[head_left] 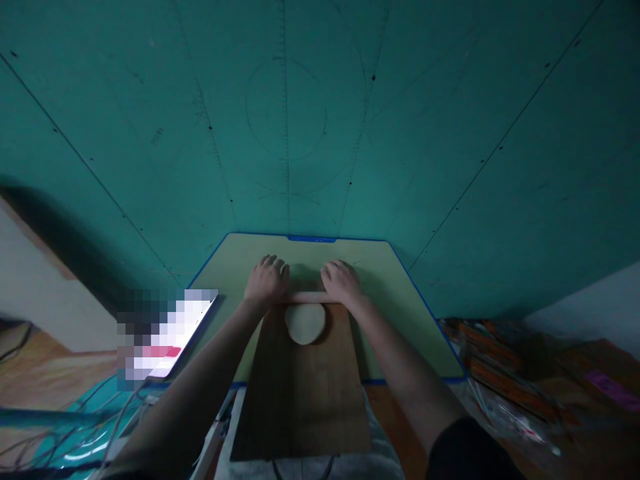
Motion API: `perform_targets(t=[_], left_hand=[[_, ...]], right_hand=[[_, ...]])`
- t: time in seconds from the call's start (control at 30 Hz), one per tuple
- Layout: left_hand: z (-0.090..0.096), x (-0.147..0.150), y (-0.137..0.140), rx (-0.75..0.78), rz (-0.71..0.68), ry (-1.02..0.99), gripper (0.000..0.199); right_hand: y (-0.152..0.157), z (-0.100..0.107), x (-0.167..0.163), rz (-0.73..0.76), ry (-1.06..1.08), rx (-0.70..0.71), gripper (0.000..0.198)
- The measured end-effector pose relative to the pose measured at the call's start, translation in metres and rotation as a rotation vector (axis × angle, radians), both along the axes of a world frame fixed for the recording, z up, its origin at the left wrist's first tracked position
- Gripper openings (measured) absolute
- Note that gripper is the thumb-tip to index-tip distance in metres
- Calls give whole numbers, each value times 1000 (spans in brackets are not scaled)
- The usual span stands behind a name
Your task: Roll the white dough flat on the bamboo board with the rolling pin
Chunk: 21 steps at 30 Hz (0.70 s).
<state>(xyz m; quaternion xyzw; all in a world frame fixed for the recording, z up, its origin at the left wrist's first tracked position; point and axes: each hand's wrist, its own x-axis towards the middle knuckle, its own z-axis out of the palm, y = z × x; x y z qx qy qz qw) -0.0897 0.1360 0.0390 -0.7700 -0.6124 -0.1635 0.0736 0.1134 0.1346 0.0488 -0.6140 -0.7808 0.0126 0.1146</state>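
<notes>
A pale rolling pin [310, 297] lies crosswise at the far end of a brown wooden board [305, 400]. My left hand [269, 279] is closed over its left end, and my right hand [342, 281] grips the right end. Just on the near side of the pin, a flat, roughly round piece of pale dough [305, 324] rests on the board. Its far edge comes up to the pin; whether the two touch I cannot tell. My palms and some fingers face away from the camera.
Beneath the board is a light table [400, 320] with a blue rim. A bright screen [187, 330], partly pixelated, stands at its left edge. Behind rises a green wall [310, 133]. Cables [75, 427] hang at lower left; boxes and plastic wrapping [520, 400] lie at right.
</notes>
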Motion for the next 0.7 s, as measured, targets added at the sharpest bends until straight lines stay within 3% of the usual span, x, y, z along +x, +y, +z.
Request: perform_targets(t=[0.17,0.4,0.7], left_hand=[[-4,0,-10,11,14,10,48],[-12,0,-71,72,-43,53,53],[-18,-5,-131,164,-133,112,55]], right_hand=[[-10,-1,-2,9,-16,-36,39],[-64,-6,5,144,-39,33,47],[-123,-8,16,240,1,41,58]])
